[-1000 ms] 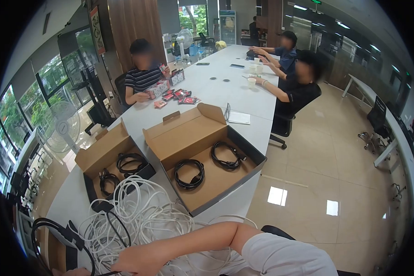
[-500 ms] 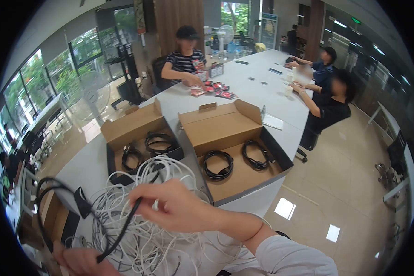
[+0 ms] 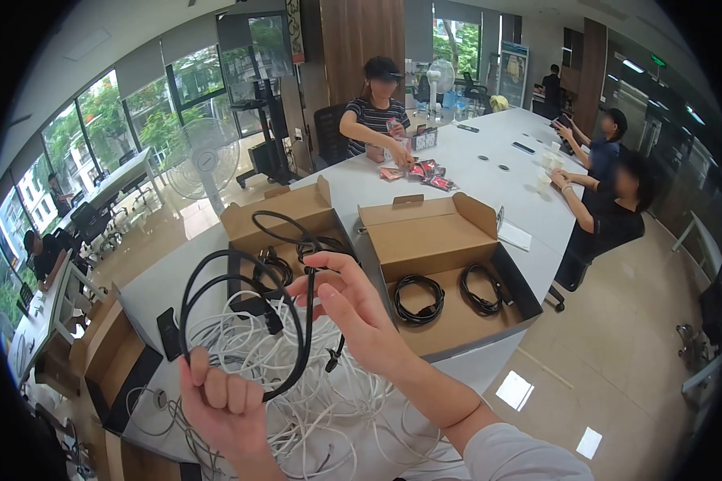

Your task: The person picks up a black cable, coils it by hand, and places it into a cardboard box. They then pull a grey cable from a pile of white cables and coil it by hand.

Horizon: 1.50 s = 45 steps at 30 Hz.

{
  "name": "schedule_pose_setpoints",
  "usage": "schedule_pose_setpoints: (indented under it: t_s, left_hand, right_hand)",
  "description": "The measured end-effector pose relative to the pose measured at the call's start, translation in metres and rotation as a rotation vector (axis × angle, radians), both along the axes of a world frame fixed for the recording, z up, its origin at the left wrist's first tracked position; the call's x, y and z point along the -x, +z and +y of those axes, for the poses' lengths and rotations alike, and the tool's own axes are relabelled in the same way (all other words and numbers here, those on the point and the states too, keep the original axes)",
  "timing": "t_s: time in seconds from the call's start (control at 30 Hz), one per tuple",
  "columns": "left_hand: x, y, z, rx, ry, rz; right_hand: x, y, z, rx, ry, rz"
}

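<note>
A black cable (image 3: 186,301) is bent into loose loops in front of me. My left hand (image 3: 225,409) is closed in a fist around the lower part of its loop. Fingers of my right hand (image 3: 351,313) curl against the cable's right side, with the thumb held apart. One length arches up past these fingers, and a black plug (image 3: 273,321) hangs inside the loop. Beneath both hands lies a tangled heap of white cables (image 3: 297,417). Another black connector (image 3: 331,361) dangles below my right hand.
An open cardboard box (image 3: 457,321) holds two coiled black cables. A second open box (image 3: 245,228) behind the loops also has black cables. Another box (image 3: 124,377) stands at left. Across the white table (image 3: 489,136), a person (image 3: 377,112) handles red packets; others sit at right.
Both hands have risen with the black cable, and its loop now stands upright between them. My right hand's fingers have spread from a pinch. The whole view has shifted.
</note>
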<state>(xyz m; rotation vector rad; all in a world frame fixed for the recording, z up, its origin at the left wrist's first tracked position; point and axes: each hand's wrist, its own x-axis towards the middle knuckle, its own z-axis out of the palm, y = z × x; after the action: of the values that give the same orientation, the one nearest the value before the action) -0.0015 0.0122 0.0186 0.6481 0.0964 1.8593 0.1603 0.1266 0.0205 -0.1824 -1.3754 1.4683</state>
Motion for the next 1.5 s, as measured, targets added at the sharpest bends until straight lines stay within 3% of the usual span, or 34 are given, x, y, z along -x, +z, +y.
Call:
schedule_pose_setpoints:
  t_s: [0.23,0.37,0.57,0.8,0.97,1.03,1.17,1.27,1.5]
  left_hand:
    - [-0.011,-0.011,0.005,0.123,-0.195,0.118]
    - [-0.007,-0.014,0.009,0.028,-0.221,0.23]
    - [-0.001,-0.013,0.011,0.016,-0.285,0.184]
    - [-0.004,-0.013,0.013,0.09,-0.248,0.143]
    - [-0.001,-0.011,0.011,0.174,-0.233,0.204]
    - [0.0,-0.012,0.011,0.198,-0.239,0.284]
    - [-0.005,-0.006,0.011,0.303,-0.157,0.313]
    - [-0.008,-0.003,0.014,0.424,-0.018,0.304]
    - [-0.014,-0.01,0.023,0.391,0.217,0.445]
  right_hand:
    - [0.006,-0.004,0.004,0.016,-0.009,-0.092]
    - [0.006,-0.003,0.005,0.062,0.001,-0.114]
    - [0.008,-0.003,0.006,-0.157,-0.202,-0.158]
    - [0.009,-0.008,0.009,0.209,0.057,0.249]
    - [-0.003,0.007,0.008,0.631,0.235,0.174]
    - [-0.006,0.009,0.01,0.675,0.243,0.135]
    - [-0.013,0.004,0.02,0.642,0.416,0.143]
    - [-0.015,0.006,0.02,0.481,0.457,0.056]
    - [-0.007,0.002,0.017,0.375,0.268,-0.063]
